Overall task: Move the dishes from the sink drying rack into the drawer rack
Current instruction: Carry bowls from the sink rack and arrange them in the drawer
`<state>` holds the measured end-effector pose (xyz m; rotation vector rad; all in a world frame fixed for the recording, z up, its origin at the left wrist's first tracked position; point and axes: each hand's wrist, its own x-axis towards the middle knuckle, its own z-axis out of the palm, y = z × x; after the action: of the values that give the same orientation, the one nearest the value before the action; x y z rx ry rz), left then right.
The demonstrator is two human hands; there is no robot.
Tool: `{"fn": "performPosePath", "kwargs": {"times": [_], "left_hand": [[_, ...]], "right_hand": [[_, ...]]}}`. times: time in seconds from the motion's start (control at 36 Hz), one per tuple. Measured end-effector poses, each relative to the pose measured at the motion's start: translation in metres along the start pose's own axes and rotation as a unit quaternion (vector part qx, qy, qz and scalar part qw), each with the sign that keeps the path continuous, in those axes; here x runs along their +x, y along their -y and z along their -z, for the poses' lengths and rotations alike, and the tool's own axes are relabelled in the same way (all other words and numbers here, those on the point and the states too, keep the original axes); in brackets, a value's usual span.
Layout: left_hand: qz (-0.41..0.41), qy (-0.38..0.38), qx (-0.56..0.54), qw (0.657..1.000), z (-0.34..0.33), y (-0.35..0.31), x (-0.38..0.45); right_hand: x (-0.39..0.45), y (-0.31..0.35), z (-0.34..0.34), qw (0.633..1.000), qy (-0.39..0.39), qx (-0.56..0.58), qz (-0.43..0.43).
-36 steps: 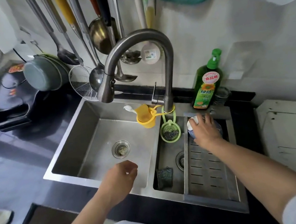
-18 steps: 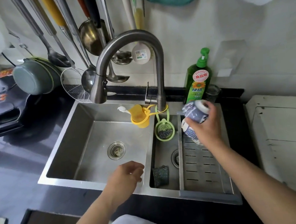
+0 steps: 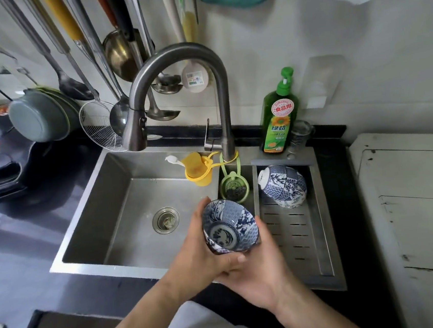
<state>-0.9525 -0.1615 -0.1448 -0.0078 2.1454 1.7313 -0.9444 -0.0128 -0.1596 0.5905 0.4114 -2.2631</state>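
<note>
A blue-and-white patterned bowl [image 3: 228, 228] is tilted on its side above the sink's front edge, its foot ring facing me. My left hand [image 3: 201, 256] cups it from the left and below. My right hand [image 3: 258, 271] supports it from underneath on the right. More blue-and-white bowls [image 3: 283, 186], nested upside down and leaning, lie at the far end of the slotted steel drying rack [image 3: 300, 237] set in the right sink basin. The drawer rack is out of sight.
The tall grey faucet [image 3: 202, 90] arches over the sink [image 3: 123, 200]. A yellow strainer cup [image 3: 197, 170] and a green scrubber holder [image 3: 235, 188] hang from it. Green dish soap [image 3: 278, 117] stands behind the rack. Ladles and a skimmer [image 3: 99, 128] hang on the wall.
My right hand lifted one bowl off the stack in the rack and carried it toward me and left. My left hand came up and joined it on the bowl.
</note>
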Motion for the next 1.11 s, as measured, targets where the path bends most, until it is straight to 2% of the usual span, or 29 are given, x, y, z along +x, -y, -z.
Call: {"fn": "performPosePath", "kwargs": {"times": [0.14, 0.25, 0.31, 0.33, 0.36, 0.39, 0.44, 0.47, 0.5, 0.53, 0.58, 0.64, 0.75, 0.86, 1.11], "left_hand": [[-0.045, -0.046, 0.012, 0.998, 0.006, 0.004, 0.0], [-0.046, -0.098, 0.019, 0.994, 0.011, 0.008, -0.003], [-0.037, -0.116, 0.009, 0.992, 0.014, 0.013, -0.005], [-0.032, -0.123, 0.007, 0.992, 0.016, 0.016, -0.006], [-0.026, -0.128, 0.003, 0.991, 0.019, 0.018, -0.007], [-0.019, -0.133, -0.005, 0.991, 0.021, 0.02, -0.008], [-0.004, -0.139, -0.024, 0.99, 0.025, 0.023, -0.01], [0.001, -0.14, -0.03, 0.99, 0.027, 0.023, -0.011], [0.004, -0.142, -0.032, 0.989, 0.027, 0.024, -0.012], [0.004, -0.143, -0.03, 0.989, 0.027, 0.026, -0.012], [0.007, -0.144, -0.019, 0.989, 0.026, 0.029, -0.012], [0.011, -0.145, -0.013, 0.989, 0.025, 0.032, -0.011], [0.009, -0.148, -0.003, 0.989, 0.023, 0.032, -0.011], [0.017, -0.151, -0.008, 0.988, 0.024, 0.034, -0.011], [0.019, -0.138, -0.001, 0.99, 0.022, 0.031, -0.007]], "right_hand": [[0.007, 0.003, -0.002, 0.998, -0.004, -0.055, -0.022], [0.018, 0.009, 0.006, 0.989, -0.04, -0.128, -0.058], [0.028, 0.023, 0.013, 0.966, -0.068, -0.245, -0.051], [0.034, 0.033, 0.019, 0.931, -0.1, -0.349, -0.032], [0.039, 0.045, 0.024, 0.875, -0.152, -0.46, 0.001], [0.046, 0.059, 0.028, 0.792, -0.21, -0.571, 0.054], [0.06, 0.096, 0.04, 0.564, -0.287, -0.756, 0.17], [0.066, 0.115, 0.046, 0.45, -0.3, -0.815, 0.208], [0.073, 0.133, 0.052, 0.354, -0.299, -0.858, 0.22], [0.08, 0.148, 0.058, 0.281, -0.296, -0.889, 0.206], [0.089, 0.17, 0.067, 0.194, -0.292, -0.926, 0.142], [0.099, 0.183, 0.073, 0.139, -0.276, -0.947, 0.088], [0.112, 0.191, 0.08, 0.071, -0.27, -0.959, 0.047], [0.117, 0.188, 0.083, 0.016, -0.285, -0.957, 0.06], [0.109, 0.192, 0.089, 0.01, -0.263, -0.961, 0.084]]}}
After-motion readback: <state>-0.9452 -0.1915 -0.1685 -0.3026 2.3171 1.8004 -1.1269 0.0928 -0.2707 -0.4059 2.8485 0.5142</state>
